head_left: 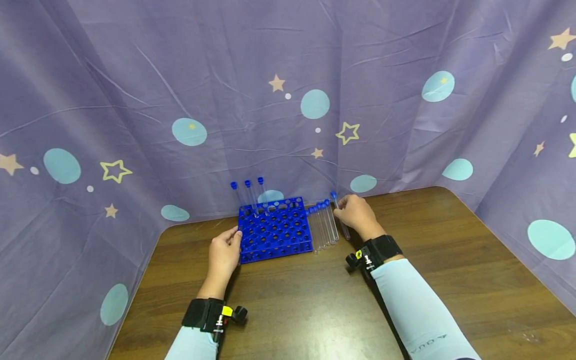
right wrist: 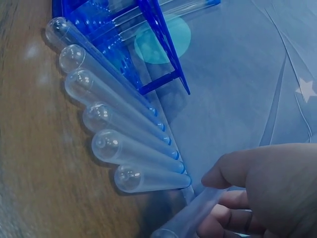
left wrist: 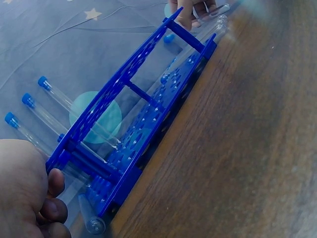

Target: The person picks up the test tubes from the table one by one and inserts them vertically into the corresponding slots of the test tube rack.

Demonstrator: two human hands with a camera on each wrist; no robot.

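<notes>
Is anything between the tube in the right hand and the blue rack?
Yes: a row of capped tubes lies on the table, between the held tube and the rack's right side. Nothing visible stands above that row, so lifting over it looks clear.

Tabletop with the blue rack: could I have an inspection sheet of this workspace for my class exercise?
Surface: brown wood-grain tabletop; glare towards the front.
Job's things: blue rack with three capped tubes standing in it; six lying tubes to its right; a clear tube end also shows by its left end, exact placement unclear.
Clutter: nothing seen.
Hands: left hand grips the rack's left end; right hand pinches another capped tube.
Cables: none can be made out for certain.
Surroundings: purple curtain with stars and teal spots, behind and at both sides.
</notes>
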